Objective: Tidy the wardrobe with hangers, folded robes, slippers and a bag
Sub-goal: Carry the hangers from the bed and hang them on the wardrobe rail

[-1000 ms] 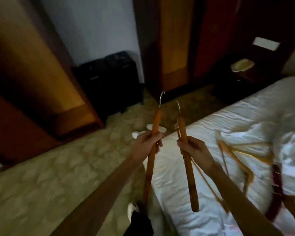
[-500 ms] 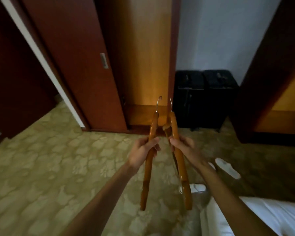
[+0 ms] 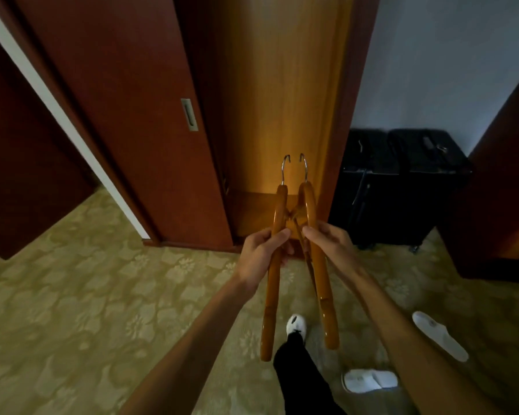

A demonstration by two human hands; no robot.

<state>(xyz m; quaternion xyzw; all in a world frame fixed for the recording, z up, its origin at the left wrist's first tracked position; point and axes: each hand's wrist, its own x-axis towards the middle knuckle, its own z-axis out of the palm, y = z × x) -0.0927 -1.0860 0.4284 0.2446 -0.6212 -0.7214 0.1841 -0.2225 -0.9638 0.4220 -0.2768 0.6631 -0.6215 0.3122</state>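
My left hand (image 3: pixel 262 253) grips one wooden hanger (image 3: pixel 271 295) near its top, the metal hook pointing up. My right hand (image 3: pixel 330 244) grips a second wooden hanger (image 3: pixel 322 301) the same way, close beside the first. Both hangers hang edge-on in front of the open wardrobe (image 3: pixel 279 115), whose lit wooden interior shows behind the hooks. The dark red sliding door (image 3: pixel 126 115) stands to the left of the opening. Two white slippers lie on the carpet at the lower right, one (image 3: pixel 439 335) farther out and one (image 3: pixel 370 380) nearer me.
A black suitcase (image 3: pixel 402 187) stands against the white wall right of the wardrobe. Another dark wooden panel (image 3: pixel 510 181) rises at the far right. A doorway with a white frame (image 3: pixel 57 115) opens at the left. Patterned carpet (image 3: pixel 87 310) covers the floor; my foot (image 3: pixel 296 324) steps forward.
The view has swung from the bed to the wardrobe and drawn closer. Both hangers have come nearer together in my hands. The bed has left the view.
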